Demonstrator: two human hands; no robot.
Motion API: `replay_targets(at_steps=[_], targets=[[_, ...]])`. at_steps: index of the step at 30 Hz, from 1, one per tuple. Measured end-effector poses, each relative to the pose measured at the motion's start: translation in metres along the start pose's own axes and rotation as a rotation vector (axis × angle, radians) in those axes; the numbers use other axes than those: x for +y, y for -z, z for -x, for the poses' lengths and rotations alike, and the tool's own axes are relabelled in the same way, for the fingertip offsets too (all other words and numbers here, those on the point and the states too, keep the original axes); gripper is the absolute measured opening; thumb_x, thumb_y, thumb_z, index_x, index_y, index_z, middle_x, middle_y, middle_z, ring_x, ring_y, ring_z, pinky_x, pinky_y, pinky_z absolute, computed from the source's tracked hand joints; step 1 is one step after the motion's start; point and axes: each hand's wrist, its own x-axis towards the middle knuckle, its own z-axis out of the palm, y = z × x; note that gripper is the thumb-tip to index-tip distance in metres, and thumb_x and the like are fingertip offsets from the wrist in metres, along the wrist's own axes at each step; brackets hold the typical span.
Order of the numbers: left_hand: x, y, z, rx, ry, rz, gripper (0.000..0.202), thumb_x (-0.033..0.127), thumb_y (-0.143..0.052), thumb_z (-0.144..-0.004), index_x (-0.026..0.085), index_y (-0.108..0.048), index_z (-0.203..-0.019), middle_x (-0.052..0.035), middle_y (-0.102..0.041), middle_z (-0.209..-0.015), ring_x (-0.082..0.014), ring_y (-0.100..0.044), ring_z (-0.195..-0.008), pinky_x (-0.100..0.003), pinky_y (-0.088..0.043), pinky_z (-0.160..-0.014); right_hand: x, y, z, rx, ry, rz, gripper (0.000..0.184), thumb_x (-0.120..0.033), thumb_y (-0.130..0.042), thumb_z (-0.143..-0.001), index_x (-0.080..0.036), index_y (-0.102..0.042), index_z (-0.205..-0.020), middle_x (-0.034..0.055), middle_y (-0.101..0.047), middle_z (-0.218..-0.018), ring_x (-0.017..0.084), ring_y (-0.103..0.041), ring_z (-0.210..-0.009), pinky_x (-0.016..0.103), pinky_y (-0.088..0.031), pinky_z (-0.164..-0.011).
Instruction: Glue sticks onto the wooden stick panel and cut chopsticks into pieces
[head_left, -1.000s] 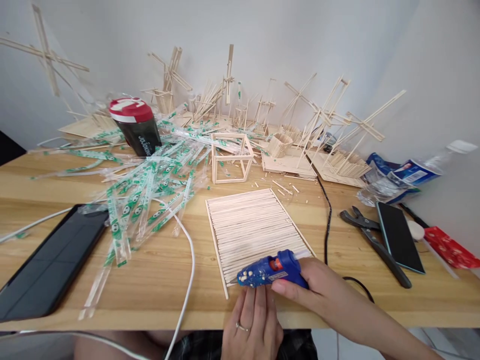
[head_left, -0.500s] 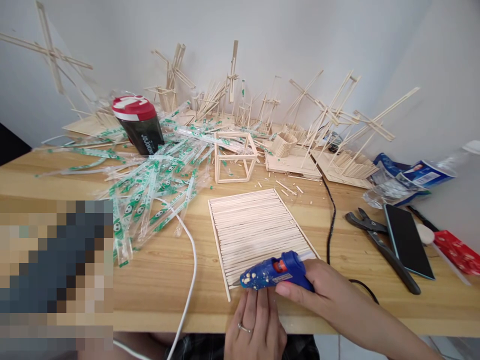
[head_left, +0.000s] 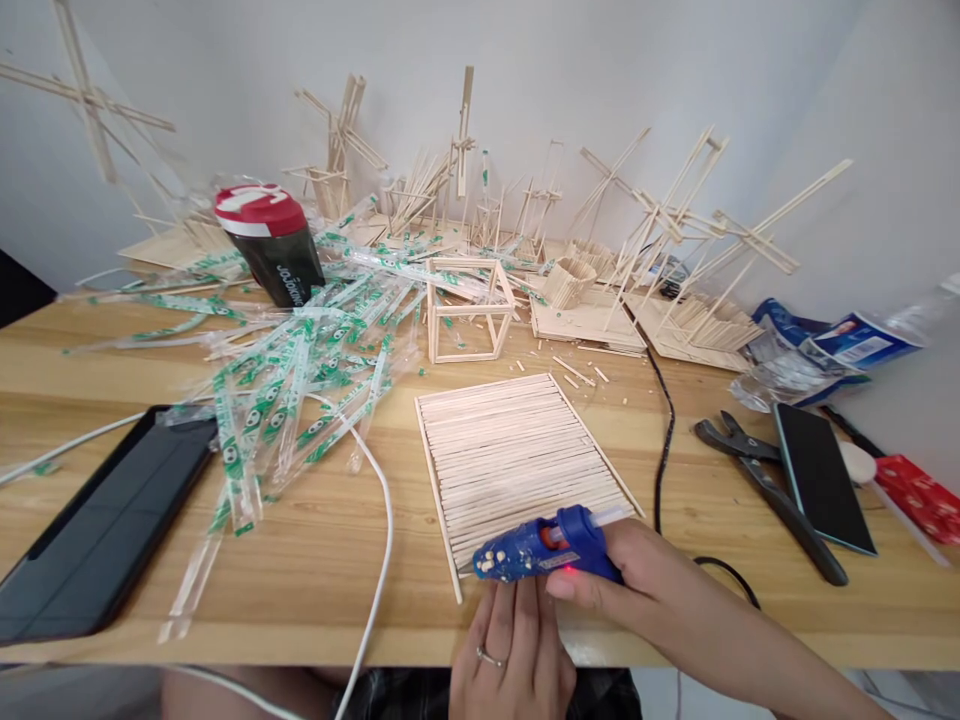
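Note:
A blue hot glue gun (head_left: 540, 545) is gripped in my right hand (head_left: 630, 575), its nozzle pointing left at the near left corner of a panel of thin wooden sticks (head_left: 517, 450). A clear glue stick (head_left: 611, 515) pokes out of the gun's back end, and pale crumbs cling to its front. The panel lies flat, with a longer stick along each side. My left hand (head_left: 514, 645), wearing a ring, reaches to the panel's near edge with its fingers stretched out side by side. The gun hides those fingertips, so what they touch does not show.
Behind the panel stands a cube frame of sticks (head_left: 469, 355). Wrappers (head_left: 300, 370) and a red-lidded cup (head_left: 274, 245) lie left, near a tablet (head_left: 112, 530) and white cable (head_left: 386, 520). Pliers (head_left: 780, 500) and a phone (head_left: 825, 478) lie right. Stick windmill models (head_left: 675, 215) line the wall.
The glue gun and my right hand have shifted slightly left. A small red light now shows at my right thumb. My left hand stays nearly in place, and the view has tilted a little.

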Motion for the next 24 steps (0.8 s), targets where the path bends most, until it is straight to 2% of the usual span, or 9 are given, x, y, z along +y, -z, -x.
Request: replay_targets(at_steps=[8, 10, 15, 20, 24], targets=[[0.004, -0.003, 0.009, -0.02, 0.061, 0.016, 0.03, 0.007, -0.04, -0.08, 0.01, -0.068, -0.091, -0.0067, -0.073, -0.085, -0.0173, -0.064, -0.087, -0.028, -0.035, -0.103, 0.006, 0.006, 0.007, 0.052, -0.042, 0.05, 0.037, -0.053, -0.052, -0.088, -0.021, -0.07, -0.093, 0.0039, -0.073, -0.097, 0.023, -0.065, -0.091, 0.029, -0.049, -0.08], [0.002, -0.002, 0.007, -0.029, 0.039, 0.004, 0.031, 0.007, -0.04, -0.08, 0.009, -0.069, -0.091, -0.0064, -0.073, -0.086, -0.017, -0.064, -0.087, -0.027, -0.035, -0.103, 0.008, 0.008, 0.01, 0.072, -0.079, 0.07, 0.039, -0.055, -0.051, -0.087, -0.02, -0.069, -0.092, 0.0048, -0.072, -0.096, 0.024, -0.064, -0.092, 0.03, -0.049, -0.08], [-0.004, 0.003, -0.004, -0.055, -0.06, -0.029, 0.031, 0.005, -0.041, -0.078, 0.007, -0.069, -0.091, -0.0074, -0.074, -0.088, -0.0165, -0.066, -0.087, -0.026, -0.037, -0.1, 0.016, 0.015, 0.013, 0.112, -0.105, 0.045, 0.035, -0.05, -0.053, -0.087, -0.021, -0.07, -0.095, 0.0037, -0.072, -0.097, 0.024, -0.064, -0.094, 0.03, -0.048, -0.084], [-0.005, 0.003, -0.007, -0.032, -0.086, -0.027, 0.032, 0.004, -0.039, -0.078, 0.006, -0.069, -0.088, -0.0075, -0.074, -0.085, -0.0164, -0.066, -0.084, -0.026, -0.041, -0.094, 0.021, 0.019, 0.016, 0.126, -0.114, 0.026, 0.033, -0.048, -0.055, -0.086, -0.02, -0.069, -0.096, 0.0044, -0.072, -0.098, 0.026, -0.063, -0.098, 0.033, -0.048, -0.087], [-0.006, 0.004, -0.006, -0.037, -0.084, -0.036, 0.03, 0.005, -0.04, -0.079, 0.008, -0.069, -0.088, -0.0057, -0.074, -0.083, -0.0157, -0.066, -0.081, -0.025, -0.042, -0.088, 0.016, 0.015, 0.015, 0.115, -0.1, 0.008, 0.035, -0.05, -0.053, -0.087, -0.021, -0.071, -0.094, 0.0036, -0.072, -0.097, 0.024, -0.064, -0.093, 0.031, -0.05, -0.084]])
